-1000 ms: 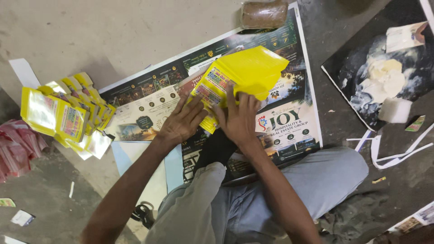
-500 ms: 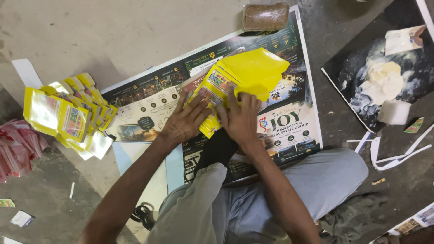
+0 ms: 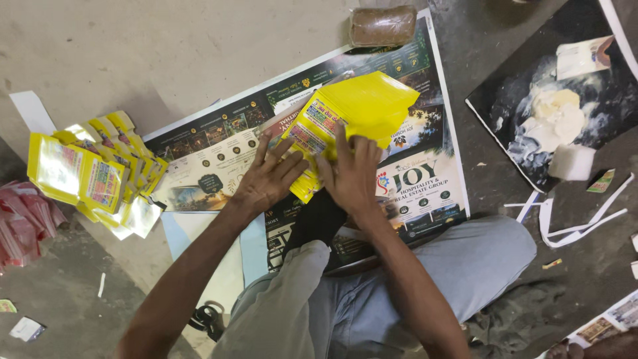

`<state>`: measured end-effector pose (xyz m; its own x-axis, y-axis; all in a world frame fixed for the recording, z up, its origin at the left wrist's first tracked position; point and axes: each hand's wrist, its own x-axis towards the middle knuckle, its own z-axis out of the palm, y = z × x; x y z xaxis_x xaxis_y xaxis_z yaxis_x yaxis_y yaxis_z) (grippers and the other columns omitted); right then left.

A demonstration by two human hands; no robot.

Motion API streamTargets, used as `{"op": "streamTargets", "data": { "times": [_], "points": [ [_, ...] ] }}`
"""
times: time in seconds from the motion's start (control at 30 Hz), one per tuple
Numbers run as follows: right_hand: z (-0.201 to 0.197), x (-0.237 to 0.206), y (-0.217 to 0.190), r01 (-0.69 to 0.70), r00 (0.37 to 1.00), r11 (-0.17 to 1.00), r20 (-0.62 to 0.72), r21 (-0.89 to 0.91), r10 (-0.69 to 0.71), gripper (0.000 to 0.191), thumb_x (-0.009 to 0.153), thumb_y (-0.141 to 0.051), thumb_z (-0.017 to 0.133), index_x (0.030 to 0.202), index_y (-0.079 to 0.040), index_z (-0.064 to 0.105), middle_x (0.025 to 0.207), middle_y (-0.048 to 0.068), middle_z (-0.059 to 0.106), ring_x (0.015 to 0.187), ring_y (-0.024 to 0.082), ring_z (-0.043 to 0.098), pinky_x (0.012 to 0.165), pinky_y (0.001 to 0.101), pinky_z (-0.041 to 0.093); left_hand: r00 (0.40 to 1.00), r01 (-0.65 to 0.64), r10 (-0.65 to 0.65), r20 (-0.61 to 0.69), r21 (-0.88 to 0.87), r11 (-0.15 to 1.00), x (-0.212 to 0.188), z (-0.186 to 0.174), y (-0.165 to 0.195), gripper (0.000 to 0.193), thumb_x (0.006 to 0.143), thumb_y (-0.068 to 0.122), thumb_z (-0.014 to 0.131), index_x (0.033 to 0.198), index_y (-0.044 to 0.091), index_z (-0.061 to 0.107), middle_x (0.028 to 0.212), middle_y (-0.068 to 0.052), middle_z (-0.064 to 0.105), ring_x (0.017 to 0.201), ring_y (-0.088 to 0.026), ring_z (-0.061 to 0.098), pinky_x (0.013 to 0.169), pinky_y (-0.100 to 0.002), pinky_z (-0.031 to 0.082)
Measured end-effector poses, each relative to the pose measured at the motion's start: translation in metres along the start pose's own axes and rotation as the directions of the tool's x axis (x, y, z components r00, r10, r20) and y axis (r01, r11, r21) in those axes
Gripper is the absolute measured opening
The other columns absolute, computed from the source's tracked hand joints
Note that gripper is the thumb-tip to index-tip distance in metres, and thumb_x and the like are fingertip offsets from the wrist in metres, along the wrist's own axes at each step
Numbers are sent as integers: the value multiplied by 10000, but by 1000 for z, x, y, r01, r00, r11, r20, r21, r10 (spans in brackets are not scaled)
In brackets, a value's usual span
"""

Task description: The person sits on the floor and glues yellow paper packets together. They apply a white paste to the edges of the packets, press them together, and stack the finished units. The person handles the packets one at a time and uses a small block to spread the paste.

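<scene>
Near the centre of the frame we see both hands pressed onto a fanned stack of yellow pouches [image 3: 352, 110], which lies on a large printed poster [image 3: 425, 179] spread over the grey floor [image 3: 133, 53]. Our left hand [image 3: 269, 178] rests flat with its fingers spread and extended, fingertips touching the lower left edge of the stack and the poster beside it; it grips nothing. Our right hand [image 3: 352, 174] lies just beside it, palm down, fingers straight and slightly parted, pressing on the lower part of the stack rather than closing around it. The 2 hands are almost touching at the thumbs.

At the left of the frame a second heap of yellow and foil pouches [image 3: 86, 176] lies on the floor, well apart from the hands, with red wrappers [image 3: 23, 223] at the far left edge. At the top of the frame a brown block in clear wrap [image 3: 382, 25] sits on the upper edge of the poster. In the upper right a dark sheet [image 3: 565, 100] carries a white paste [image 3: 555, 116] and a white block [image 3: 571, 161]. White paper strips [image 3: 578, 216] lie below it. Grey trouser legs [image 3: 399, 286] fill the lower centre.
</scene>
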<state>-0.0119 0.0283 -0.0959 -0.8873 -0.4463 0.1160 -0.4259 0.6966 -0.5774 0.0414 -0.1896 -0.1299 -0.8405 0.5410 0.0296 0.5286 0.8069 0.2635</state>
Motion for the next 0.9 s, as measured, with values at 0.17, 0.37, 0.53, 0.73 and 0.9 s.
{"op": "streamTargets", "data": {
  "times": [0.17, 0.37, 0.53, 0.73, 0.9],
  "points": [
    [-3, 0, 0, 57, 998, 992, 2, 115, -57, 503, 966, -231, 721, 1430, -128, 555, 1167, 152, 543, 1084, 310, 502, 960, 484, 403, 998, 41, -43, 42, 39, 998, 8, -3, 3, 410, 884, 145, 684, 1292, 134, 652, 1500, -78, 501, 1512, -330, 377, 1246, -722, 156],
    [-3, 1, 0, 3, 999, 1000, 52, -18, -2, 521, 945, -280, 749, 1412, -119, 585, 1075, 139, 524, 1027, 324, 498, 902, 484, 383, 997, 35, -40, 71, 70, 997, 8, -8, 4, 367, 872, 177, 681, 1234, 119, 670, 1551, -130, 503, 1500, -364, 374, 1203, -745, 146],
    [-5, 2, 5, 4, 999, 994, 34, -108, -1, 583, 969, -265, 749, 1469, -41, 547, 1060, 141, 516, 1004, 331, 488, 863, 493, 361, 1000, 23, -23, -4, -31, 999, 10, -6, 0, 419, 918, 161, 658, 1333, 111, 675, 1512, -137, 499, 1512, -354, 328, 1274, -686, 194],
    [-4, 2, 5, -8, 1000, 1000, 5, -9, 8, 621, 932, -296, 767, 1433, -5, 545, 1053, 144, 500, 978, 331, 481, 864, 498, 370, 997, -39, 33, 71, 88, 995, 12, -12, 1, 335, 915, 171, 639, 1241, 107, 680, 1517, -111, 522, 1558, -346, 293, 1252, -641, 242],
    [-4, 4, 10, 79, 997, 997, -11, -24, -79, 527, 969, -269, 743, 1427, -63, 585, 1111, 130, 517, 1031, 330, 492, 900, 487, 386, 999, 29, -32, 32, 77, 997, 11, -13, 1, 294, 940, 163, 646, 1227, 100, 669, 1563, -174, 515, 1550, -384, 309, 1263, -641, 239]
  ]
}}
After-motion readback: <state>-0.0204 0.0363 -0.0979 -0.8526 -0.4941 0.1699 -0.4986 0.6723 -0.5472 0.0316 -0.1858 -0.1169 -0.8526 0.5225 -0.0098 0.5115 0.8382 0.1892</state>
